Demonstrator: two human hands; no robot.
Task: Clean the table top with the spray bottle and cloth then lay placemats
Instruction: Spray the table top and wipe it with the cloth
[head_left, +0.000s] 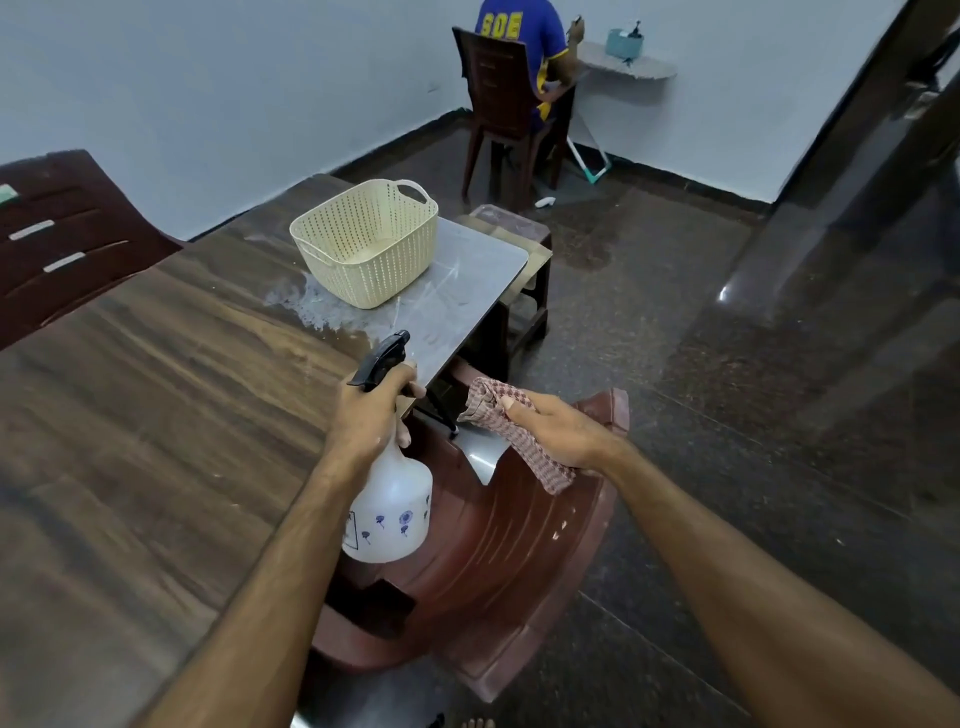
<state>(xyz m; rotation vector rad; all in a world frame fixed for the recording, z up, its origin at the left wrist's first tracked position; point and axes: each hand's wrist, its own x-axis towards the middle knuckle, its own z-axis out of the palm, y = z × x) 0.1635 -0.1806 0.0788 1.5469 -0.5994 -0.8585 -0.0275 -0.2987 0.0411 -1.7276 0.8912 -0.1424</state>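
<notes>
My left hand (371, 410) grips the neck of a white spray bottle (389, 509) with a black trigger head, held over the table's right edge with the nozzle pointing toward the far end. My right hand (558, 426) holds a red-and-white checked cloth (511, 431) in the air just right of the table. The wooden table top (156, 374) fills the left of the view; wet spray marks (306, 304) lie beside a grey mat (457, 306) at its far corner. A cream basket (366, 241) stands on that mat.
A reddish-brown plastic chair (498, 551) sits tucked under the table right below my hands. Another dark chair (62, 234) stands at the far left. A small stool (524, 260) is beyond the table. A person sits on a chair (504, 98) at the back wall.
</notes>
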